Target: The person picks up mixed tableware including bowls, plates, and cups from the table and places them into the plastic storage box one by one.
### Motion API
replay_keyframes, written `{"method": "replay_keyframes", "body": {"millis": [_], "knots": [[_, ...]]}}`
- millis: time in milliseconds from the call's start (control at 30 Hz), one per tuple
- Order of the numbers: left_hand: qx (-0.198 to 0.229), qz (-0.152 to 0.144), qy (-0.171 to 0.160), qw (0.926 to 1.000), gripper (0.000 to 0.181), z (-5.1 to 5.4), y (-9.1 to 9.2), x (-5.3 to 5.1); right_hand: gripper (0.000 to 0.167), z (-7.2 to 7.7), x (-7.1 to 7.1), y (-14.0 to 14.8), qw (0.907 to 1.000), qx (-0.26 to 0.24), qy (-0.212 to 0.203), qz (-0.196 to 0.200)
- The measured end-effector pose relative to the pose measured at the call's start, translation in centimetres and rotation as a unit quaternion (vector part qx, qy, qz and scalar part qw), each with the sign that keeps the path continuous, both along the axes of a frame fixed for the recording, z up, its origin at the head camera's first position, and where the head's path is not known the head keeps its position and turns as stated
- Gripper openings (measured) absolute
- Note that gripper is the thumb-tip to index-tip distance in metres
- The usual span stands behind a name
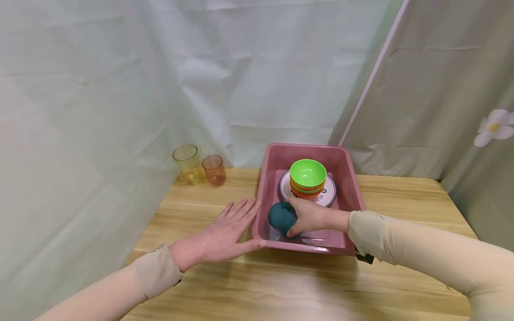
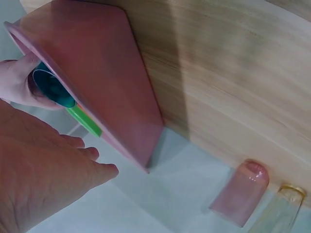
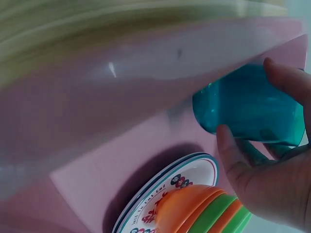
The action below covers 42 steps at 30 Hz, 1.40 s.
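Observation:
My right hand [image 1: 307,216] reaches into the pink plastic tub [image 1: 353,191] and grips a teal translucent cup [image 1: 281,215] near the tub's front left corner. In the right wrist view, the thumb and fingers curl round the teal cup [image 3: 248,104], whose base is near the tub floor. My left hand [image 1: 225,234] lies flat with straight fingers along the tub's left side, holding nothing. Behind the teal cup, a stack of green and orange bowls [image 1: 308,174] sits on white plates [image 1: 331,191] with a dark blue rim.
On the wooden table [image 1: 192,218], left of the tub, stand a yellow clear glass [image 1: 188,165] and a smaller reddish glass [image 1: 214,171]. A pale curtain [image 1: 257,80] hangs close behind the table and down its left side.

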<state>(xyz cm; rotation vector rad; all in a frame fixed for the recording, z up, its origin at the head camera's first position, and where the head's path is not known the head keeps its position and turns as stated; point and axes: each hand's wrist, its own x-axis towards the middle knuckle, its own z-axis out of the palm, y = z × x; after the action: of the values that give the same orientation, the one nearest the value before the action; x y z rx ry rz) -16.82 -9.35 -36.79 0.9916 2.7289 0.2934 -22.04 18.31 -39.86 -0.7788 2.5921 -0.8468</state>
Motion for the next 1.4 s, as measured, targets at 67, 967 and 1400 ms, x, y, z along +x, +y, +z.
{"method": "replay_keyframes", "body": {"millis": [67, 967, 1400], "knots": [[0.000, 0.003, -0.003, 1.0000, 0.099, 0.0, 0.0, 0.0, 0.069, -0.2, -0.2, 0.0, 0.9999, -0.006, 0.001, 0.009], [-0.035, -0.030, 0.039, 0.9982, 0.097, 0.1, 0.2, 0.0, 0.075, -1.2, -0.6, -0.3, 0.9937, -0.024, -0.101, 0.042], [-0.034, -0.038, 0.040, 0.9979, 0.098, 0.1, 0.6, 0.0, 0.086, 0.7, 0.3, 0.6, 0.9862, -0.026, -0.163, 0.019]]}}
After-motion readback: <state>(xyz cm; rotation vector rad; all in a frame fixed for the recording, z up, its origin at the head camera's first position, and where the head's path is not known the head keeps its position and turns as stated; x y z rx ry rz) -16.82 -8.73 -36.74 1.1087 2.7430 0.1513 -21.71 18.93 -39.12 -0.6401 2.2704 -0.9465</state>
